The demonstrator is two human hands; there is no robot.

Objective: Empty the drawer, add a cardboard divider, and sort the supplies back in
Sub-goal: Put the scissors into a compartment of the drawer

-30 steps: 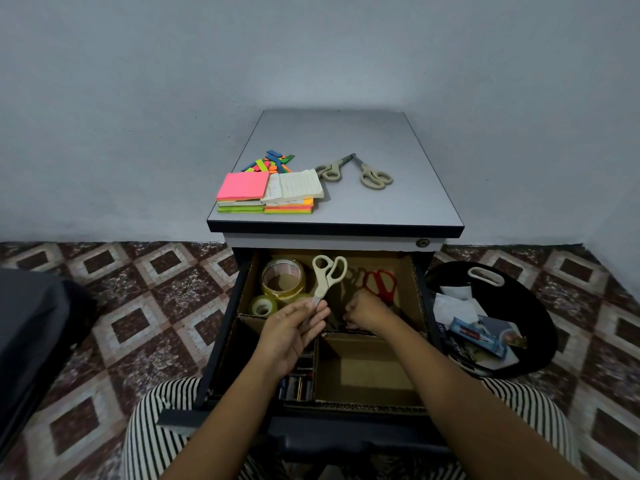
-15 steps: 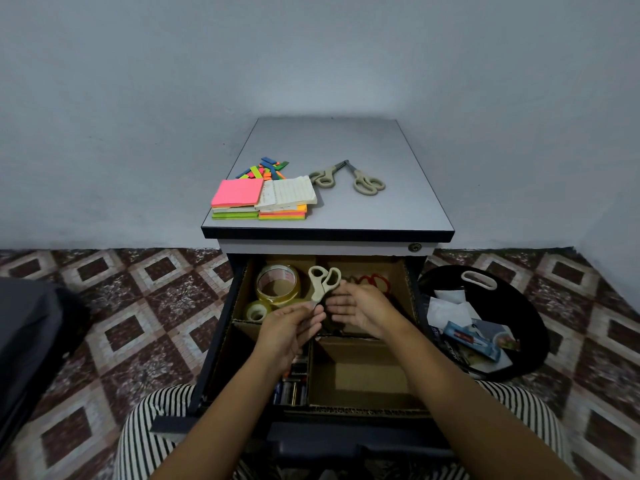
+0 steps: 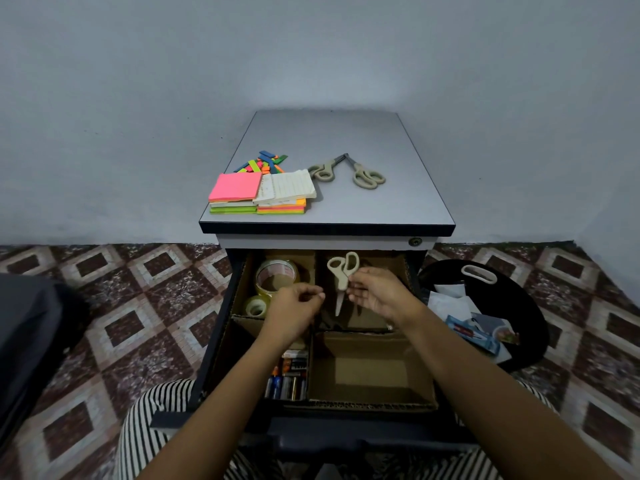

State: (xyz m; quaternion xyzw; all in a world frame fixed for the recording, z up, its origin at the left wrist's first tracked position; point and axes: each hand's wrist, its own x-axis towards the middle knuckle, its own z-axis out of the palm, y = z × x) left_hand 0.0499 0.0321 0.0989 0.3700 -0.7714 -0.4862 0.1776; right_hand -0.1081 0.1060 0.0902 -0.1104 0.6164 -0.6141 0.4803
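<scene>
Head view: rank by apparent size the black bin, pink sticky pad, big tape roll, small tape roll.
1. black bin
2. pink sticky pad and big tape roll, too alike to split
3. small tape roll

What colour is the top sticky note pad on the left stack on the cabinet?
The sticky note pad is bright pink, clearest in the head view.

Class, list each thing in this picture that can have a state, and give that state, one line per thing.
Drawer: open.
Divider: fitted in the drawer.
Held scissors: blades shut, pinched by right hand.
Left hand: fingers curled, holding nothing.
Two scissors on top: blades shut, lying flat.
Tape rolls: lying flat, back left compartment.
Front right compartment: empty.
</scene>
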